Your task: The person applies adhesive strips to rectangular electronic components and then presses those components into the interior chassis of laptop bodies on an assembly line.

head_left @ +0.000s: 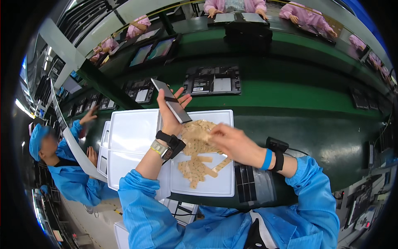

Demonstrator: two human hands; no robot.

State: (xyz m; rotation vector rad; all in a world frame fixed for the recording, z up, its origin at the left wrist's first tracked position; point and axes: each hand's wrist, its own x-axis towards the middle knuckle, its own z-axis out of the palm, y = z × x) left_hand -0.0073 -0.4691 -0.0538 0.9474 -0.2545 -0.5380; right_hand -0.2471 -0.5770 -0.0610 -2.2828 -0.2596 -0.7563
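My left hand (167,119) is raised over the white tray (224,184), closed round a flat silver-grey slab with a dark band across it (177,109). Some of its fingers spread out behind the slab. To the right, my right hand (232,141) hovers above a heap of tan adhesive strips (194,145), fingertips pinched together. Motion blurs those fingertips, and whatever they hold merges with the tan strips below. A few loose strips (215,168) lie apart from the heap, towards the near side of the tray.
Opened tablet-like devices (212,81) lie on the green bench (282,93) beyond the tray. More white trays (134,130) adjoin on the left. Black strips in clear plastic (253,184) lie right of the tray. A co-worker in blue (74,174) reaches in from the left; others in pink sit opposite.
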